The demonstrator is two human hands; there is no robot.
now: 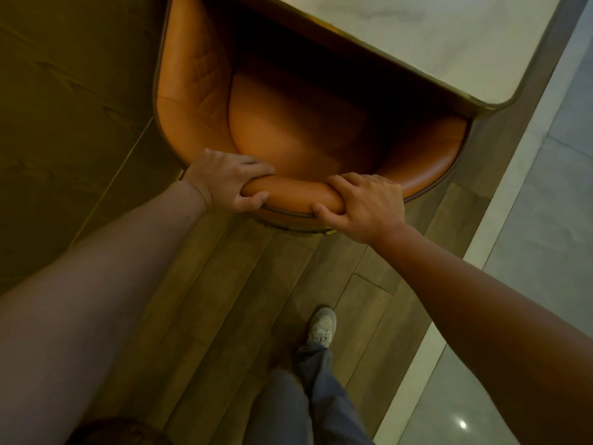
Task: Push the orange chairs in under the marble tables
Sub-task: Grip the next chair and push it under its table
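Your left hand (229, 181) grips the padded top rim of the chair (288, 130) back, fingers curled over the front, thumb underneath. Your right hand (359, 203) clamps the same rim just beside it, toward 1 o'clock. Both arms are stretched fwd.

The chair sits at 12 o'clock. The front of its seat is already hidden under the table (433, 43), whose edge runs diagonally from 12 to 2 o'clock. The back and rear half of the seat are out in the open.

Step, as I read it: mid-push, prob. more than halfway in. The next move calls for an even shove thru both hands along the 12–1 o'clock line, so the chair doesn't twist.

Edges: the table's rounded corner at 2 o'clock hangs right over the chair's right arm, and the clearance there can't be judged. Watch that the arm passes below, not into, the edge. At 9–10 o'clock a wood-grain panel (64, 107) lies close along the chair's left side, so there's little room to swing that way.

Open room: plank floor (224, 300) at 6 o'clock, where your shoe (322, 326) stands. A pale stone strip (529, 220) runs at 3–4 o'clock.
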